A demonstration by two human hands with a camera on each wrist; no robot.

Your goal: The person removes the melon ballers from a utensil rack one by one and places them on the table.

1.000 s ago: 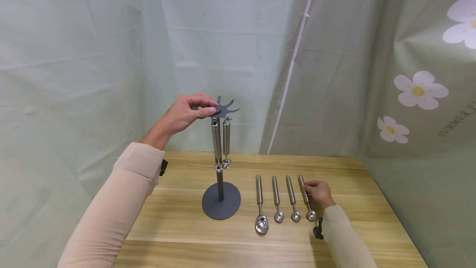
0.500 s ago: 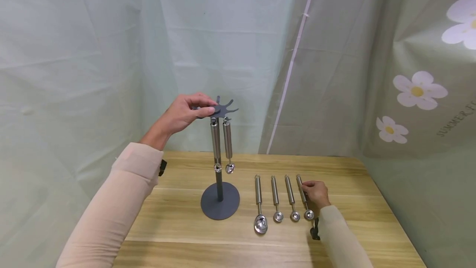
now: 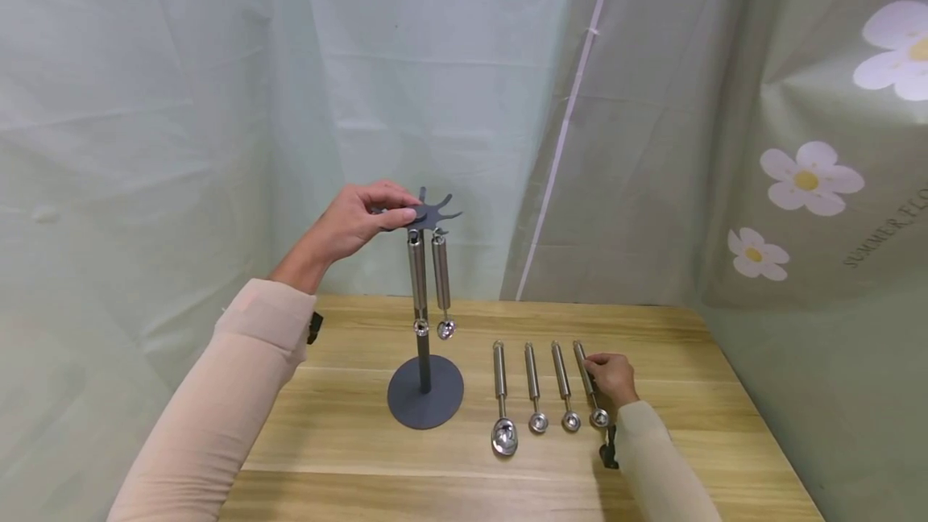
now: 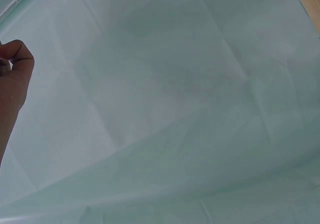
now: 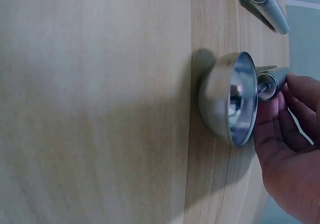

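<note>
Overhead, your left hand [image 3: 353, 222] pinches the rack [image 3: 424, 306] top; your right hand's [image 3: 611, 376] fingers [image 5: 295, 115] curl around the rightmost scoop [image 3: 590, 387] lying on the worktop [image 3: 348, 433]. Only the right wrist view shows its bowl [image 5: 231, 97] close up, with bare wood beyond toward the right edge.

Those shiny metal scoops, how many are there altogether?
6. Two hang from the dark stand. Four lie in a row on the table, the last under the right hand. None seem hidden.

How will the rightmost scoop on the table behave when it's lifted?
Probably stiff: the rightmost scoop looks all steel. Its round polished handle may slip or roll if released. The right hand grips the handle, so the bowl end likely dips.
</note>
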